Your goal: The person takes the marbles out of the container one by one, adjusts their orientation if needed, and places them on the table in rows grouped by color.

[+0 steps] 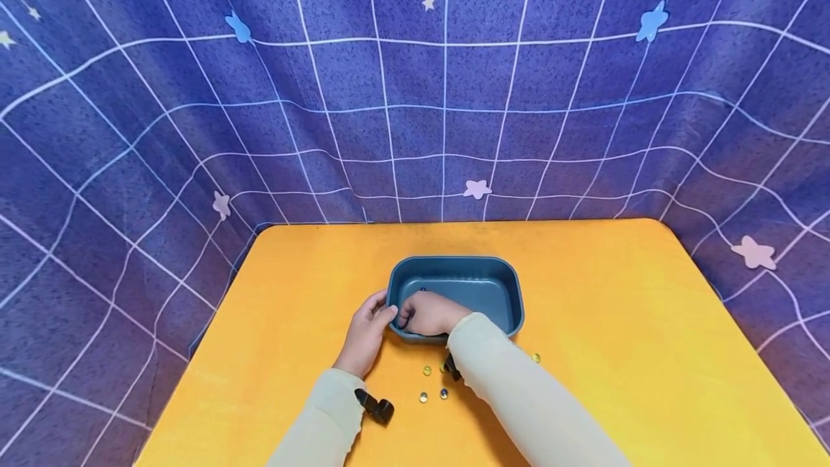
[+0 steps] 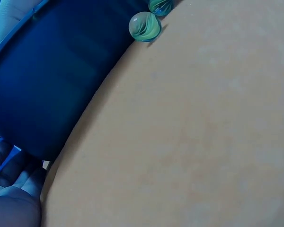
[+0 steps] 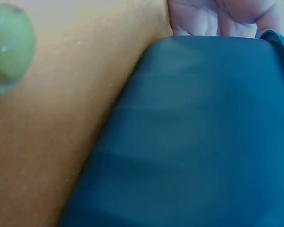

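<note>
A dark blue rectangular container (image 1: 480, 298) stands on the table. My left hand (image 1: 364, 337) grips its left end, the thumb at the rim and the other fingers along the outer wall. Inside that same end, my right hand (image 1: 433, 313) reaches down with curled fingers. Its fingertips are hidden, so what they hold cannot be made out. A small dark marble (image 1: 424, 290) shows just behind the right hand. In the left wrist view, a green-swirled marble (image 2: 145, 27) lies beside the container's outer wall. One greenish marble (image 3: 9, 47) appears close up in the right wrist view.
In front of the container lie a yellowish marble (image 1: 427, 370), a clear one (image 1: 424, 397) and a dark one (image 1: 444, 394). Another yellow marble (image 1: 535, 357) sits right of the right forearm. A blue gridded curtain (image 1: 415, 128) surrounds the yellow table (image 1: 311, 265).
</note>
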Tool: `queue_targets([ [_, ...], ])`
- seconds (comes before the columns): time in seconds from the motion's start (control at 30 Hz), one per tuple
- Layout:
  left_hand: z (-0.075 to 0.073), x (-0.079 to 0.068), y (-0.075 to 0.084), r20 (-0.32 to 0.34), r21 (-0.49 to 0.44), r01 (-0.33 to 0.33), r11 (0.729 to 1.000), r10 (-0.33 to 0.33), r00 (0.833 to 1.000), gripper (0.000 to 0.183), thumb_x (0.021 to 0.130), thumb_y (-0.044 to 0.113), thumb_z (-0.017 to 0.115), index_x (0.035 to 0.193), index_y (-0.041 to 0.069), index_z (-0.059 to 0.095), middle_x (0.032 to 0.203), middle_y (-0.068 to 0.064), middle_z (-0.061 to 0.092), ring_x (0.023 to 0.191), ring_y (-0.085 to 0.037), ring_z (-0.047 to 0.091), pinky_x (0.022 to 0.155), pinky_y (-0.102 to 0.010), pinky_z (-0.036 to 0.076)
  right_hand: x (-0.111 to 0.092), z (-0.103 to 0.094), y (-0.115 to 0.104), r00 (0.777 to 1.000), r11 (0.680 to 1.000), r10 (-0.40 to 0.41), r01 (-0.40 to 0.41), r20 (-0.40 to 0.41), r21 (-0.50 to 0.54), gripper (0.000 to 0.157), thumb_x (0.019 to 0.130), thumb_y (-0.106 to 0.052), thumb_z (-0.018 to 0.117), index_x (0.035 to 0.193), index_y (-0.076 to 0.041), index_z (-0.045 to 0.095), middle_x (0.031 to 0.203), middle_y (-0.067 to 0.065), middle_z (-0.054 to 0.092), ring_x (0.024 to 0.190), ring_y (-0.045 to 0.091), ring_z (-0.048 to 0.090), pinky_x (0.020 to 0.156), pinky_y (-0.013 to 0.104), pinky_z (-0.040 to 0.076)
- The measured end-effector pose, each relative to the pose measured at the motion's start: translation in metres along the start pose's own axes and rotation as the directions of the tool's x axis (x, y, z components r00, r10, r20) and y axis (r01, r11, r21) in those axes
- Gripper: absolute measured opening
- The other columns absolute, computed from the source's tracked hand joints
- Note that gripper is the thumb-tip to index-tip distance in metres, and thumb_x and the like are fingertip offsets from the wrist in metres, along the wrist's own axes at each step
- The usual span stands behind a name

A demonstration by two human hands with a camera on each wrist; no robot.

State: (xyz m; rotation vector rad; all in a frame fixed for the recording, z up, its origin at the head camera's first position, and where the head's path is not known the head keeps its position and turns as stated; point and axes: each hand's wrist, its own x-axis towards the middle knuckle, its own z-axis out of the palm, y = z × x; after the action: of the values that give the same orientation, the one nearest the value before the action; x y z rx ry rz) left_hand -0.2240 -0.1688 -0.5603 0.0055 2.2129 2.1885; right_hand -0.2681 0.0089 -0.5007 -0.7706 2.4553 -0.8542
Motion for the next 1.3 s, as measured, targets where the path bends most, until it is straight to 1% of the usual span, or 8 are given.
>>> queue_targets([
  [0.23,0.001,-0.001,-0.001,-0.02,-0.02,0.018,1.0,-0.018,1.0,0.041,0.104,0.019,0.062,0.145,0.013,0.057,0.143,-0.005,0.06,0.135,-0.018,0.054,0.11,-0.029,0.044,-0.002,-0.005,0.002,0.998,0.999,-0.022,0.019,0.06,0.044,0.02,0.089,-0.001,0.068,0.091,-0.017,0.08,0.087,-0.009,0.073,0.08,0.007,0.063,0.078,0.025,0.056],
  [0.4,0.001,-0.001,0.0,-0.011,-0.02,0.012,1.0,-0.012,1.0,0.043,0.105,0.018,0.062,0.147,0.012,0.056,0.145,-0.008,0.059,0.136,-0.02,0.053,0.11,-0.028,0.044,-0.004,-0.008,0.002,0.995,0.999,-0.028,0.024,0.094,0.044,0.022,0.091,-0.001,0.067,0.089,-0.018,0.081,0.084,-0.01,0.072,0.079,0.006,0.063,0.076,0.024,0.056],
  [0.67,0.0,-0.001,0.002,-0.005,-0.029,0.015,0.999,-0.015,1.0,0.041,0.105,0.019,0.061,0.146,0.014,0.057,0.145,-0.007,0.059,0.135,-0.019,0.054,0.108,-0.026,0.045,-0.007,-0.011,0.002,0.993,0.999,-0.031,0.028,0.117,0.022,0.023,0.097,-0.008,0.065,0.082,-0.017,0.08,0.068,-0.008,0.064,0.062,0.01,0.055,0.059,0.021,0.043],
  [0.8,0.001,-0.001,0.002,-0.005,-0.032,0.016,0.999,-0.016,1.0,0.041,0.105,0.019,0.062,0.145,0.014,0.057,0.144,-0.007,0.059,0.134,-0.019,0.054,0.107,-0.025,0.046,-0.008,-0.01,0.003,0.993,0.999,-0.038,0.035,0.111,0.028,0.024,0.099,-0.013,0.065,0.08,-0.017,0.078,0.063,-0.007,0.059,0.059,0.011,0.053,0.056,0.022,0.042],
  [0.93,0.001,-0.002,0.004,0.003,-0.028,0.026,0.999,-0.026,1.0,0.042,0.105,0.019,0.061,0.147,0.013,0.055,0.146,-0.008,0.058,0.136,-0.02,0.053,0.109,-0.027,0.044,-0.007,-0.008,0.008,0.994,0.997,-0.065,0.062,0.09,0.039,0.026,0.1,-0.018,0.067,0.075,-0.018,0.073,0.061,-0.007,0.055,0.057,0.011,0.052,0.057,0.022,0.041],
  [1.07,0.001,-0.002,0.004,0.001,-0.012,0.041,0.999,-0.041,0.999,0.043,0.105,0.022,0.061,0.147,0.015,0.055,0.146,-0.006,0.058,0.136,-0.02,0.053,0.113,-0.033,0.042,-0.009,-0.008,0.013,0.994,0.993,-0.111,0.109,0.025,0.05,0.023,0.101,-0.02,0.068,0.078,-0.02,0.071,0.069,-0.009,0.059,0.064,0.01,0.055,0.065,0.023,0.047],
  [1.2,0.001,-0.001,0.001,-0.014,0.017,0.045,0.999,-0.045,0.999,0.042,0.105,0.026,0.062,0.146,0.018,0.056,0.144,-0.002,0.06,0.134,-0.017,0.055,0.113,-0.034,0.042,-0.019,-0.01,0.014,0.99,0.988,-0.115,0.122,-0.076,0.092,0.012,0.101,-0.021,0.069,0.092,-0.02,0.076,0.085,-0.012,0.067,0.078,0.009,0.06,0.076,0.028,0.052],
  [1.3,0.001,0.0,0.001,-0.015,0.038,0.042,0.998,-0.041,0.999,0.043,0.105,0.027,0.062,0.147,0.017,0.056,0.145,-0.003,0.059,0.135,-0.018,0.054,0.115,-0.037,0.04,-0.029,-0.011,0.014,0.986,0.983,-0.109,0.126,-0.128,0.134,0.01,0.101,-0.023,0.069,0.098,-0.018,0.077,0.088,-0.012,0.067,0.08,0.011,0.06,0.075,0.03,0.052],
])
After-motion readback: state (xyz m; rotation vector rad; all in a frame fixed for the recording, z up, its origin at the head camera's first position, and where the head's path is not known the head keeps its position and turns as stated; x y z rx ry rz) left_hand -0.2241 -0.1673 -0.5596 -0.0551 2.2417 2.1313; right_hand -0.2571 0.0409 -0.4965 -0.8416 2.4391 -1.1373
